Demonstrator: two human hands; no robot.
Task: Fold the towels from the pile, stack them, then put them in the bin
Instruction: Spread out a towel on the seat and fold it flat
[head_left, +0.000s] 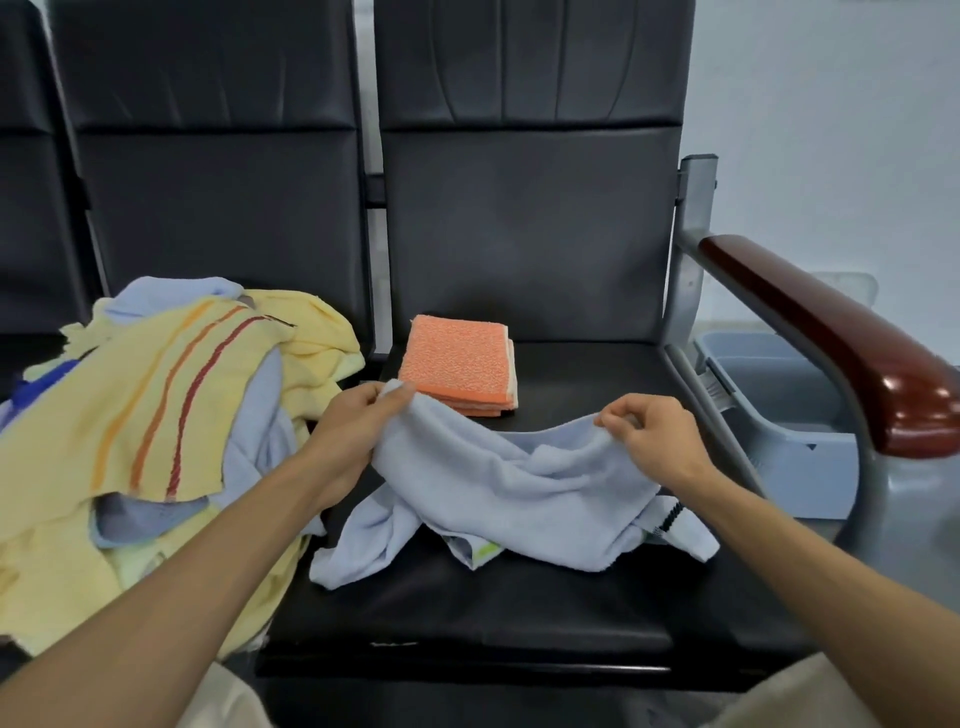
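Note:
A light blue towel (498, 488) lies crumpled across the black seat (467, 613). My left hand (358, 415) pinches its upper left corner, and my right hand (649, 436) pinches its top edge further right, lifting that edge slightly. Behind it sits a folded orange towel (457, 364) on a small stack. On the neighbouring seat to the left is the pile of unfolded towels (145, 415), mostly yellow with orange and red stripes, with blue ones mixed in. A grey bin (779, 410) stands on the floor to the right, beyond the armrest.
A grey metal frame with a dark red wooden armrest (841, 343) separates the seat from the bin. Black seat backs (524, 208) rise behind both seats. A pale wall is at the right.

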